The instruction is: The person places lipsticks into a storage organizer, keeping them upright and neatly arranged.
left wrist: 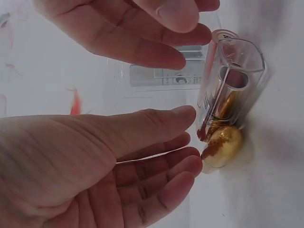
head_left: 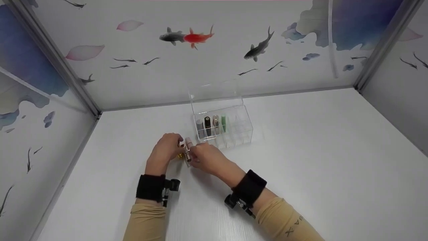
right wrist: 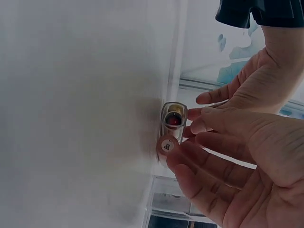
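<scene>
Three lipsticks lie close together on the white table between my hands: a pink tube [head_left: 188, 144] [left wrist: 212, 71] [right wrist: 167, 145], a clear-cased one with a gold and red core [left wrist: 235, 80] [right wrist: 173, 116], and a gold one [head_left: 180, 155] [left wrist: 222, 145]. My left hand [head_left: 165, 147] [left wrist: 142, 156] is beside them on the left with straight fingers, fingertips near the gold one. From the other side my right hand [head_left: 205, 155] [right wrist: 223, 156] reaches in, loosely spread, and a fingertip touches the pink tube's end. Neither hand grips anything.
A clear acrylic organizer [head_left: 234, 134] stands just behind the hands with its lid [head_left: 215, 93] raised. Several lipsticks stand in its left compartments. White table surface stretches to the right and front. Walls printed with fish close in the left, back and right sides.
</scene>
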{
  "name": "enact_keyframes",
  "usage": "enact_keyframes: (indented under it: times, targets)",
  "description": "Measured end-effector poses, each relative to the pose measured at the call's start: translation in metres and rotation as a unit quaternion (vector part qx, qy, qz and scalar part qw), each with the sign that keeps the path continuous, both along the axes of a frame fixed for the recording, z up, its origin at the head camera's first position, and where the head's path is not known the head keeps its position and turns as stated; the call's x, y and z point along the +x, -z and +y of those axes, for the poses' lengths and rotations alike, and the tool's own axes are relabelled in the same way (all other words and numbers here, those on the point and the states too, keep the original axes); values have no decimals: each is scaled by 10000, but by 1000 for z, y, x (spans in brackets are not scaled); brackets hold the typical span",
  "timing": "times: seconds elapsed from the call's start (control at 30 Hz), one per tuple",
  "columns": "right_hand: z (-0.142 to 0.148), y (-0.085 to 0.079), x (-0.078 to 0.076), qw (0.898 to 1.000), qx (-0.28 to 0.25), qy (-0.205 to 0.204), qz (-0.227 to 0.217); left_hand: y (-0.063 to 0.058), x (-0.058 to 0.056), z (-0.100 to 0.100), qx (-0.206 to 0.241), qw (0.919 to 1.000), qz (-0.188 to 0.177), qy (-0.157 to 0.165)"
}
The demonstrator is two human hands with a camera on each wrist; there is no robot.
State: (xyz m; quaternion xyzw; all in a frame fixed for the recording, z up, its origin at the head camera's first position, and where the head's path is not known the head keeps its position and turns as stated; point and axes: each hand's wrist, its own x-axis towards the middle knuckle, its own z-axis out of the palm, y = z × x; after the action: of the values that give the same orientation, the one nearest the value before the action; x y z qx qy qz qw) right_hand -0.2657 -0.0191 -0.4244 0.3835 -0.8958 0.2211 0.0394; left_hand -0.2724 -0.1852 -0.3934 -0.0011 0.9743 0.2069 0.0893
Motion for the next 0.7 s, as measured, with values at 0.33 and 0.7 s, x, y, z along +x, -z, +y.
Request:
enact_keyframes:
  times: [0.33, 0.7]
  targets:
    - [-19, 0, 4, 9945, 697, 538, -560, 6, -3, 1, 42, 9998, -148, 105]
    - [-21, 6, 2, 9944, 356, 888, -454, 10, -7, 8, 153, 9998, -77, -78]
